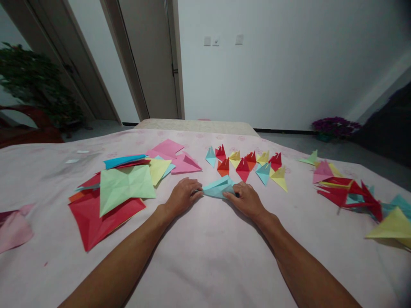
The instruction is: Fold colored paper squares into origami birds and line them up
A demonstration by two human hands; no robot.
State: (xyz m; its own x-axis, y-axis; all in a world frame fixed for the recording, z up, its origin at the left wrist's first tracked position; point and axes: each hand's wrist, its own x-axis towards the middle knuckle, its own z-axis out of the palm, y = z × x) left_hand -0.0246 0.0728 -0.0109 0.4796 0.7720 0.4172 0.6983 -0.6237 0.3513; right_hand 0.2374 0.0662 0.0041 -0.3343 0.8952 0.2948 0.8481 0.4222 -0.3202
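Note:
A light blue folded paper (218, 188) lies between my hands, low over the cloth-covered table. Its left tip is pinched by my left hand (184, 194), whose fingers are closed. My right hand (246, 197) grips the wider right end, thumb in front and fingers behind. Just beyond the paper stand several small folded paper cranes (242, 170) in red, orange, yellow and blue. The far sides of both hands' fingers are hidden.
Left of my hands lies a pile of creased sheets, a pale green sheet (128, 186) on top. Pink sheets (186, 163) lie behind it. To the right are loosely heaped folded papers (349, 194). A pink cloth (14, 231) sits at the left edge.

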